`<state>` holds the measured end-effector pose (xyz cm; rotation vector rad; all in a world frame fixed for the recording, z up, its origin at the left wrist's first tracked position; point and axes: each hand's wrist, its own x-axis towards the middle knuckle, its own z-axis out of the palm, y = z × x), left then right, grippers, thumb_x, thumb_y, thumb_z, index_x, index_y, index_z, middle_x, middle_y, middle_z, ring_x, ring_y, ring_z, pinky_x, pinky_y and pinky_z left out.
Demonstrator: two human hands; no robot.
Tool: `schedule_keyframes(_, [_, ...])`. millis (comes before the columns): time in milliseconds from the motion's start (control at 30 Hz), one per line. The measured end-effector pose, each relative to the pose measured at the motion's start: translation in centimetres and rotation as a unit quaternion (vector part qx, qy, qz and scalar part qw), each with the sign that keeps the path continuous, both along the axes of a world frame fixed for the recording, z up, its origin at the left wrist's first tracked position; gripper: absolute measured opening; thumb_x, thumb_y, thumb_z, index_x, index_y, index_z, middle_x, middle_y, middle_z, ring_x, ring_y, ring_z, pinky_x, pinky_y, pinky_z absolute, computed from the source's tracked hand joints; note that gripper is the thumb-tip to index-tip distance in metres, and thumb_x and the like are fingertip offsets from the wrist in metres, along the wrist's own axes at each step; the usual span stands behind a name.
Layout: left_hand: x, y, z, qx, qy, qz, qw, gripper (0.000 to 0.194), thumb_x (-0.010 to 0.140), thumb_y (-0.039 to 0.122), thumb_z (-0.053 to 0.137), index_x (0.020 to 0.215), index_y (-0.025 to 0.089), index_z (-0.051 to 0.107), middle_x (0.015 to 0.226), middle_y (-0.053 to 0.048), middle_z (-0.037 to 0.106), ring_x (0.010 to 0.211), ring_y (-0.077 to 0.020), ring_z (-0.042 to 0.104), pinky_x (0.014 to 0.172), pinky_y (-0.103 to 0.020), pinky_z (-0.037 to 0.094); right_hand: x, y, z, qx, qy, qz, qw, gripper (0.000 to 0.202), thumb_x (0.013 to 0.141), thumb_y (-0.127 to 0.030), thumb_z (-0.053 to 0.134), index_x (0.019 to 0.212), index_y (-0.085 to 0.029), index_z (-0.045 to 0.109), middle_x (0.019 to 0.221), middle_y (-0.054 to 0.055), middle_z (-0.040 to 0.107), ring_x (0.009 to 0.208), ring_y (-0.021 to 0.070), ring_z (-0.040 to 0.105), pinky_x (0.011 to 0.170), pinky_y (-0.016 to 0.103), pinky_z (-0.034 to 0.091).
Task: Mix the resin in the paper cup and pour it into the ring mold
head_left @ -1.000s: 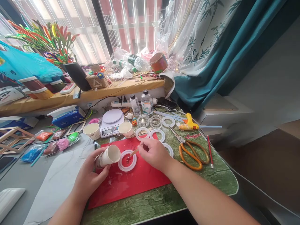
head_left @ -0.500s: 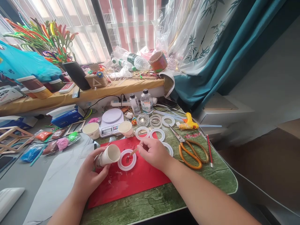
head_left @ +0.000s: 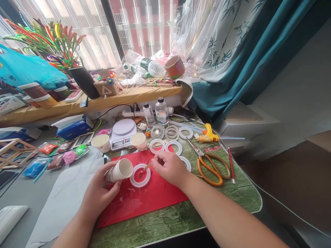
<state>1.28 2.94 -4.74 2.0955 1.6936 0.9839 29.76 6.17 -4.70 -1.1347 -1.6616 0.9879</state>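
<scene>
My left hand (head_left: 103, 189) is wrapped round a paper cup (head_left: 125, 168), tilted with its mouth toward the right. Pinched in my right hand (head_left: 168, 168) is a small wooden stick (head_left: 148, 166), its lower end over a white ring mold (head_left: 140, 182). Dark red bits show inside that ring, near the stick's tip. The ring lies on a red sheet (head_left: 144, 203), just right of the cup. Several more white rings, among them one ring mold (head_left: 173, 148), lie beyond my right hand, which partly hides another.
Two paper cups, one of them a paper cup (head_left: 100, 143), stand near a kitchen scale (head_left: 124, 128). Clear bottles (head_left: 162, 112) stand behind. To the right lie scissors (head_left: 210, 162), a yellow glue gun (head_left: 208, 134) and a red pencil (head_left: 231, 165). Bagged clay (head_left: 69, 158) lies left.
Almost nothing differs. The stick's tip appears to have shifted very slightly within the ring, while both hands and the cup stay in about the same place.
</scene>
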Motion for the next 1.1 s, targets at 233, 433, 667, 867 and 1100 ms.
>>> schedule_keyframes(233, [-0.14, 0.04, -0.26, 0.002, 0.007, 0.003, 1.0, 0.046, 0.092, 0.039, 0.063, 0.136, 0.025, 0.059, 0.13, -0.01, 0.073, 0.118, -0.034, 0.069, 0.098, -0.046, 0.056, 0.07, -0.08, 0.14, -0.003, 0.001, 0.0, 1.0, 0.027, 0.091, -0.024, 0.061, 0.068, -0.023, 0.049, 0.06, -0.006, 0.046, 0.057, 0.0122, 0.042, 0.058, 0.029, 0.032])
schedule_keyframes(433, [-0.25, 0.14, -0.36, 0.012, 0.012, 0.002, 1.0, 0.046, 0.091, 0.039, 0.063, 0.135, 0.025, 0.06, 0.129, -0.009, 0.074, 0.118, -0.0333, 0.071, 0.098, -0.044, 0.058, 0.02, -0.08, 0.23, -0.005, 0.001, -0.001, 1.0, 0.027, 0.091, -0.024, 0.06, 0.067, -0.023, 0.049, 0.06, -0.006, 0.046, 0.055, 0.012, 0.041, 0.057, 0.029, 0.032])
schedule_keyframes(667, [-0.12, 0.08, -0.27, 0.005, -0.007, 0.001, 1.0, 0.046, 0.092, 0.038, 0.064, 0.136, 0.026, 0.059, 0.132, -0.009, 0.073, 0.123, -0.034, 0.07, 0.104, -0.047, 0.056, 0.0, -0.06, 0.2, 0.0, 0.0, -0.001, 1.0, 0.027, 0.091, -0.025, 0.059, 0.067, -0.022, 0.048, 0.061, -0.006, 0.046, 0.057, 0.012, 0.042, 0.058, 0.029, 0.031])
schedule_keyframes(867, [-0.15, 0.11, -0.35, 0.004, -0.019, -0.004, 1.0, 0.046, 0.092, 0.038, 0.064, 0.136, 0.025, 0.059, 0.133, -0.01, 0.072, 0.124, -0.0343, 0.068, 0.106, -0.047, 0.055, 0.04, -0.04, 0.07, -0.001, 0.002, 0.004, 1.0, 0.026, 0.092, -0.025, 0.059, 0.068, -0.022, 0.049, 0.061, -0.006, 0.046, 0.057, 0.0119, 0.042, 0.058, 0.029, 0.032])
schedule_keyframes(1100, [0.02, 0.07, -0.12, 0.003, -0.019, -0.001, 1.0, 0.045, 0.092, 0.039, 0.064, 0.135, 0.026, 0.059, 0.133, -0.008, 0.072, 0.123, -0.0331, 0.069, 0.104, -0.045, 0.055, -0.04, 0.0, 0.07, -0.005, 0.006, 0.002, 1.0, 0.026, 0.091, -0.024, 0.059, 0.067, -0.022, 0.049, 0.06, -0.006, 0.046, 0.056, 0.0117, 0.042, 0.057, 0.029, 0.031])
